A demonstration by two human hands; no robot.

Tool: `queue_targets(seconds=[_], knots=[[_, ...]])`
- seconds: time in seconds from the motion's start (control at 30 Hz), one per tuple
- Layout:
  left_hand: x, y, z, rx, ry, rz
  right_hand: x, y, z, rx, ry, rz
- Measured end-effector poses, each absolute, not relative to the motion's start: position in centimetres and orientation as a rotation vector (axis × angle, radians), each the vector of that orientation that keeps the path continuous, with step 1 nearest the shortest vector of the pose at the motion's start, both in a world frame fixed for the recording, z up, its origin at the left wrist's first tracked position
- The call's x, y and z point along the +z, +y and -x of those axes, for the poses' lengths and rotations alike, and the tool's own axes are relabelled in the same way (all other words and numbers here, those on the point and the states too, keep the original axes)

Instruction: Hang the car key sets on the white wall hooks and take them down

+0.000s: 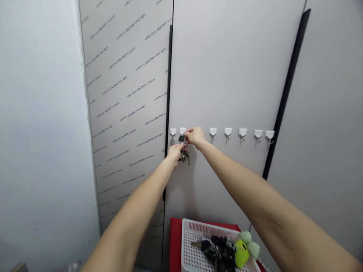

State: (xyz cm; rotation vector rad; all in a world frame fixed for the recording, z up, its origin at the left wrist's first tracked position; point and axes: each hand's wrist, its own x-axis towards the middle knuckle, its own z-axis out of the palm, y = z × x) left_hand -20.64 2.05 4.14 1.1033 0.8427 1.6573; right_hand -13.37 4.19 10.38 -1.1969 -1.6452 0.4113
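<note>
Working from left to right, we start at the leftmost hook (173, 132), at eleven o'clock from the key bunch (184, 156); a small grey item (172, 142) hangs from it, and a sideways swing of the keys could knock it loose. Our left hand (175, 153), at nine o'clock, has its fingers closed on the side of the bunch and seems to carry its weight, so loosening early could drop everything. The bunch itself is in front of the door (223, 71), just below the second hook (183, 130) at twelve o'clock. Our right hand (196, 137), at one o'clock, has its fingertips drawn together on the bunch's upper end, apparently at a ring; they hide the contact, so we cannot tell whether it has met the hook. A ring merely perched on the tip could slip, and hard tugging might peel the mount away. At five o'clock sits the white basket (188, 249), where a falling bunch could tangle with the dark keys (221, 253) inside.
</note>
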Motion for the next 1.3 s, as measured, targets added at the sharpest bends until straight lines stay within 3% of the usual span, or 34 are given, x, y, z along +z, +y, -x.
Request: queue_targets(seconds=[0.17, 0.57, 0.97, 1.3], knots=[[3.5, 3.5, 20.6, 1.595, 0.805, -0.973, 9.7, 6.1, 13.7, 0.196, -1.686, 1.282], [0.8, 3.1, 21.1, 1.646, 1.211, -1.152, 6.3, 4.5, 11.5, 0.130, -1.877, 1.261], [-5.0, -1.4, 22.2, 1.330, 1.509, -1.265, -12.5, -5.2, 0.6, 0.435, -2.625, 1.434], [-12.3, -5.0, 19.3, 0.950, 1.565, -1.438, -16.5, -6.9, 1.8, 0.058, -2.617, 1.638]])
